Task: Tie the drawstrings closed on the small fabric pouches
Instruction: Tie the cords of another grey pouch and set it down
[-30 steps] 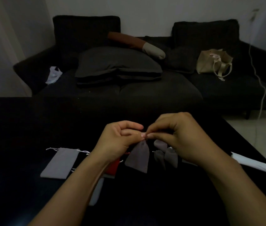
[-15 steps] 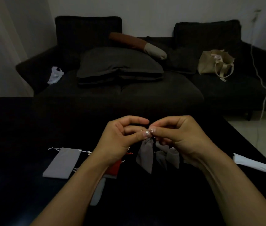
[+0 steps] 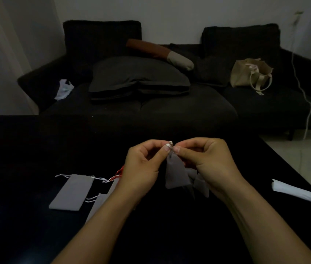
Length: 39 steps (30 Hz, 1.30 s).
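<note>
A small grey pouch (image 3: 175, 173) hangs by its gathered top between my two hands, above the black table (image 3: 27, 149). My left hand (image 3: 143, 168) pinches the drawstring at the pouch's neck with thumb and forefinger. My right hand (image 3: 210, 162) pinches the same spot from the other side, fingertips almost touching the left. More grey pouches (image 3: 200, 184) lie under my right hand. A flat grey pouch (image 3: 71, 192) with white strings lies at the left, another (image 3: 98, 205) beside my left forearm. A red drawstring (image 3: 119, 172) peeks out behind my left wrist.
A white folded packet (image 3: 297, 191) lies near the table's right edge. Behind the table stands a dark sofa (image 3: 169, 107) with cushions, a beige bag (image 3: 250, 75) and a white plastic bag (image 3: 64, 89). A white cable (image 3: 307, 103) hangs down at the right.
Both hands have risen slightly with the pouch, and it has swung between them so its broad face shows again. The fingertips stay together at its neck.
</note>
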Each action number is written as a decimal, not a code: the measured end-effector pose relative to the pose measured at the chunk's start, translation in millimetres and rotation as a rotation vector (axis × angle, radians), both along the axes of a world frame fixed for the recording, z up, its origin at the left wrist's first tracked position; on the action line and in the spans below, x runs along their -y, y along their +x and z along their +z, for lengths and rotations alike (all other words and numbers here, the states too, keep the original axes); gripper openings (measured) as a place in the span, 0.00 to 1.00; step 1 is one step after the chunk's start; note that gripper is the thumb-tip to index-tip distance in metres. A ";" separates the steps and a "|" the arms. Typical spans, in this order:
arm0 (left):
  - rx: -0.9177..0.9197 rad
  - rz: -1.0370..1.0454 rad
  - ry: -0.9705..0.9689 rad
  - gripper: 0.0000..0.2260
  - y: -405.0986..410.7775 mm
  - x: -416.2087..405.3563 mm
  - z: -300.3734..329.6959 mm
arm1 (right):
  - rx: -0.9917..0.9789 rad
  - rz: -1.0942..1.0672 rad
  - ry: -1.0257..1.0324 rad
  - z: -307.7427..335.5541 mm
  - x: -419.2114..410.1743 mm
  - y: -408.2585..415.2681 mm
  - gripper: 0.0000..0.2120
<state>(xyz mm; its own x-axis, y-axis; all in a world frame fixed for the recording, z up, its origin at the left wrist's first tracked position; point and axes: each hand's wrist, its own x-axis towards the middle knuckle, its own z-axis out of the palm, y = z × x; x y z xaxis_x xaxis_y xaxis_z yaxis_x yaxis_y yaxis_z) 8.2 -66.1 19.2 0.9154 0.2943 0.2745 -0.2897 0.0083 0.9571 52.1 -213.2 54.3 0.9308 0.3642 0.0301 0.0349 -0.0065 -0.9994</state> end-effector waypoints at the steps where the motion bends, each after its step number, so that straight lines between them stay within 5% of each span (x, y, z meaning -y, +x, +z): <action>1: -0.001 0.008 0.004 0.05 0.1 -0.3 -0.1 | 0.000 0.001 -0.008 -0.1 -0.4 -0.2 0.02; 8: -0.006 0.101 0.108 0.06 -0.8 -4.6 0.3 | -0.112 0.188 0.002 -3.6 -1.7 1.0 0.06; 12: 0.056 0.097 0.249 0.07 -0.9 -5.7 0.0 | -0.167 0.105 0.057 -7.7 -4.3 -0.9 0.07; 20: -0.133 -0.274 -0.145 0.09 0.1 -25.1 4.8 | -0.312 0.322 0.174 -4.5 2.2 2.2 0.12; 29: 0.014 -0.174 0.077 0.06 -0.6 -16.4 3.3 | -0.367 0.235 -0.007 -6.2 0.1 6.9 0.14; 39: 0.173 -0.122 0.222 0.06 -7.5 -11.1 12.8 | -0.609 0.317 0.273 -3.2 0.4 7.4 0.06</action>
<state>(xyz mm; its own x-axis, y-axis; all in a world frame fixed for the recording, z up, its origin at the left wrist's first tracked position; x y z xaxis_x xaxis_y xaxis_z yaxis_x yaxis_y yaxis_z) 0.7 -55.0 32.0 0.8746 0.1009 0.4743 -0.4578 -0.1506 0.8762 59.5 -213.6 51.1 0.6633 0.6717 -0.3299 -0.5674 0.1639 -0.8070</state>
